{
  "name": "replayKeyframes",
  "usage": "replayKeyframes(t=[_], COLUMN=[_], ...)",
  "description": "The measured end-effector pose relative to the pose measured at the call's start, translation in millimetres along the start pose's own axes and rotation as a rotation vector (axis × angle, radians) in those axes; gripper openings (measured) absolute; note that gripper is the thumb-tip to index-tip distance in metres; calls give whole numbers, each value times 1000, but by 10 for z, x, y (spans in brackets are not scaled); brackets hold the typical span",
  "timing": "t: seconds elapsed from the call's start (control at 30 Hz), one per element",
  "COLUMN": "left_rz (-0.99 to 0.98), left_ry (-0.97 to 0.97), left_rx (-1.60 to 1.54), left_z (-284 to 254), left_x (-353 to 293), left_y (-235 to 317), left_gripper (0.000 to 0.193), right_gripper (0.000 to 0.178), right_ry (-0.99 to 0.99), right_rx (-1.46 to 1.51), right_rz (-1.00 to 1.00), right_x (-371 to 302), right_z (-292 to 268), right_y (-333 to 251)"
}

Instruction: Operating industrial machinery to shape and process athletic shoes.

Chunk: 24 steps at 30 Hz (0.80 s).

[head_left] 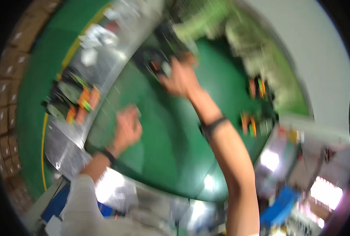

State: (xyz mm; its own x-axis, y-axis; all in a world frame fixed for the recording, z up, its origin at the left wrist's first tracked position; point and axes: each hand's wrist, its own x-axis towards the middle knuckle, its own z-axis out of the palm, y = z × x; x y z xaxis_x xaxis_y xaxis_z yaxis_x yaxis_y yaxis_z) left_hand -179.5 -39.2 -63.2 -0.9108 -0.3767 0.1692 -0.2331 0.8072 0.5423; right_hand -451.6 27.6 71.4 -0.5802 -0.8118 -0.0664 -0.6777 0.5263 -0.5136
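The person's right grip reaches over the far part of the green tabletop, its fingers at the near side of a dark thing with orange patches. That thing lies near the metal ledge along the tabletop's left edge; blur hides whether the fingers are clenched on it. The left grip is released, fingers loosely bent above the tabletop, well apart from the dark thing.

On the ledge, to the left, sits a cluster of black, green and orange tools; farther up lie crumpled clear bags. Two smaller orange-and-green things stand by the right edge, near a heap of pale green wrapping.

Pale labels show on the stacked cartons at far left, and a bright screen at lower right; any writing on either is too blurred to read.
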Motion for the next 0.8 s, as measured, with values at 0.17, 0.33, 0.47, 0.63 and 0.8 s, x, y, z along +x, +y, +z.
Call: replayKeyframes(t=[0.17,0.33,0.47,0.63,0.8], left_rz=[14,-28,42,85,114], left_ry=[49,59,-475,-974,-1343], left_rx=[75,48,-872,-1466,-1654], left_z=[-300,-203,-670,-985,-1195], left_x=[-140,-12,-433,-1555,-2437], left_y=[76,435,2209,3951,4821], left_gripper=[45,49,79,88,85], right_gripper=[58,52,47,54,69], right_ry=[-49,304,897,814,1126], right_rx=[942,1264,1225,865,906], right_rz=[211,977,1097,704,463], right_x=[-1813,-5087,-6563,-6668,-7437], right_z=[168,-342,-968,-1180,-806], right_y=[-15,-625,-1350,-1867,-2332])
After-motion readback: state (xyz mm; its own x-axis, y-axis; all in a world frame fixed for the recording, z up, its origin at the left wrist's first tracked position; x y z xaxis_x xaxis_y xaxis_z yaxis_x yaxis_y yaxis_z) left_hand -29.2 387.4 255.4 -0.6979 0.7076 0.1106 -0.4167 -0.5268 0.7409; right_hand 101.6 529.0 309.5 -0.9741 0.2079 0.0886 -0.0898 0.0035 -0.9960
